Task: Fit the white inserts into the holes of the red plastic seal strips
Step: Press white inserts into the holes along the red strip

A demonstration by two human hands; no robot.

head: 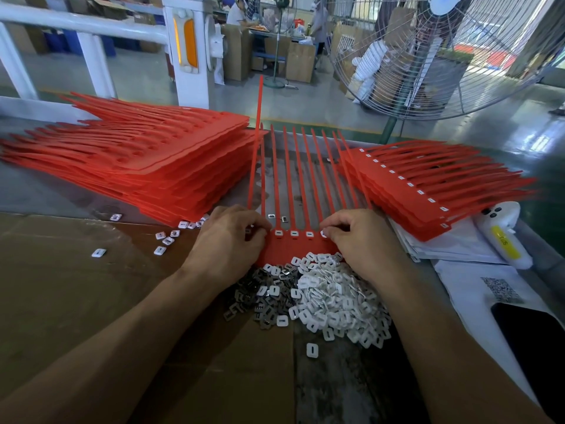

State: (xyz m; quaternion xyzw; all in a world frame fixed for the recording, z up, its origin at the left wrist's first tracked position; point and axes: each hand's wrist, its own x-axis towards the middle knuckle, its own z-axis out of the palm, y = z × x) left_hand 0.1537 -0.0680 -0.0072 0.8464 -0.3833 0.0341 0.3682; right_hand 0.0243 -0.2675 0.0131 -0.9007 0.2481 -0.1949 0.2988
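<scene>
Red seal strip (295, 250) lies flat on the bench between both hands, above the white insert pile (333, 293). Left hand (227, 240) and right hand (359, 240) curl fingertips onto its hole row; held insert hidden. Best: seat square, press flush.

Red seal strip (293, 252) lies flat — perhaps four white inserts (294, 233) seated.

left arm: bare forearm comes in from bottom left, angled up toward the middle
left hand (227, 237): palm down, knuckles up, fingers curled under at the tips, looks like it's pressing or pinching something small, can't tell what
right arm: bare too, in from bottom right
right hand (356, 235): palm down, fingers bent, fingertips (326, 231) pressing down
</scene>
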